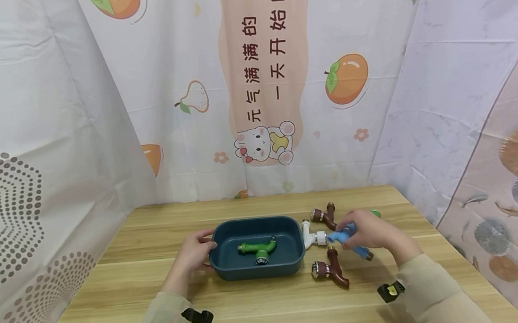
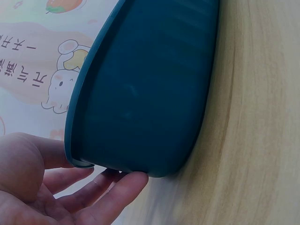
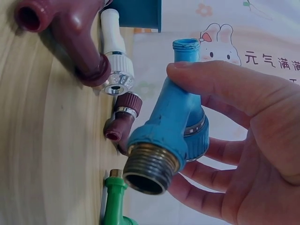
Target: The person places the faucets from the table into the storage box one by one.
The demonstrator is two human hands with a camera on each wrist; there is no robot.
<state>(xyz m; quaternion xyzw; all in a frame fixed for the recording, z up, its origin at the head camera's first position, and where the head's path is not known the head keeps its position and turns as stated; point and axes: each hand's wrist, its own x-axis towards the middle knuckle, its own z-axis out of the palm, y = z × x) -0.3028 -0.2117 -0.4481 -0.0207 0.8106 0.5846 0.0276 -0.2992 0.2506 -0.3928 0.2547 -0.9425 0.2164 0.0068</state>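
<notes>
My left hand (image 1: 194, 251) holds the left end of a dark teal plastic basin (image 1: 262, 271), thumb at the rim and fingers against the outside wall. Inside the basin lies a green tap (image 1: 259, 248) with a brass threaded end. On the right, my right hand (image 1: 369, 230) grips a blue tap (image 3: 176, 110) between thumb and fingers, raised off the table. Its threaded metal end points toward the right wrist camera. Just left of that hand are a white tap (image 1: 312, 234) beside the basin and a maroon tap (image 1: 333, 269) nearer the front.
Another maroon tap (image 1: 326, 216) lies behind the right hand's near things. A second green tap (image 3: 115, 199) lies farther right, mostly hidden by the hand in the head view. The wooden table (image 1: 258, 321) ends at a printed curtain (image 1: 194, 179) at the back.
</notes>
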